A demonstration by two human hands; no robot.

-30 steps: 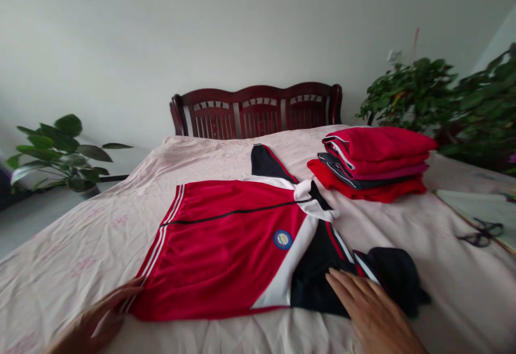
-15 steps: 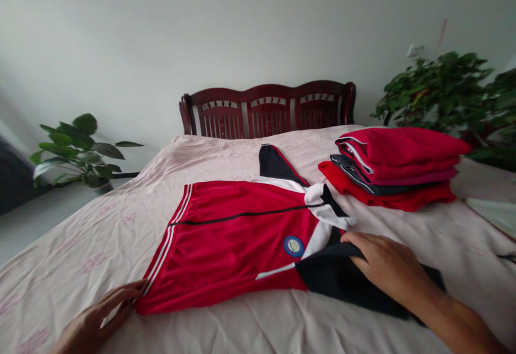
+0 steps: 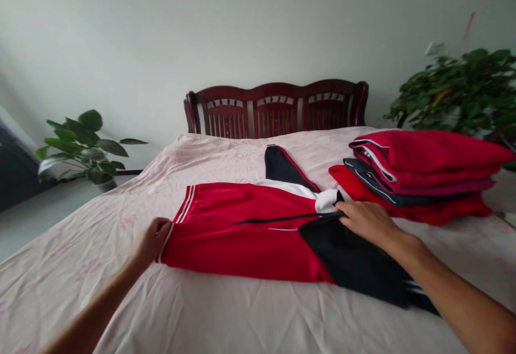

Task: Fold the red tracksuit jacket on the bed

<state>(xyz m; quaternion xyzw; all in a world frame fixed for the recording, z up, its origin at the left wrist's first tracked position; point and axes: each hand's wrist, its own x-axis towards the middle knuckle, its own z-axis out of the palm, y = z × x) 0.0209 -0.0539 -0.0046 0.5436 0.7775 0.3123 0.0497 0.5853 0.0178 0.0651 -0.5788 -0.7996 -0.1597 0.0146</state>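
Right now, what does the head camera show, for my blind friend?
Two hands touch a red and navy track jacket on a pink bedsheet: the right hand lies on the navy sleeve, the left hand holds the striped edge. Folded red clothes sit stacked nearby.

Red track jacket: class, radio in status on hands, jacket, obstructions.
Left hand gripping the striped edge of the red track jacket; right hand flat on its dark sleeve, folded across the front. Folded red clothes stacked beyond right hand.
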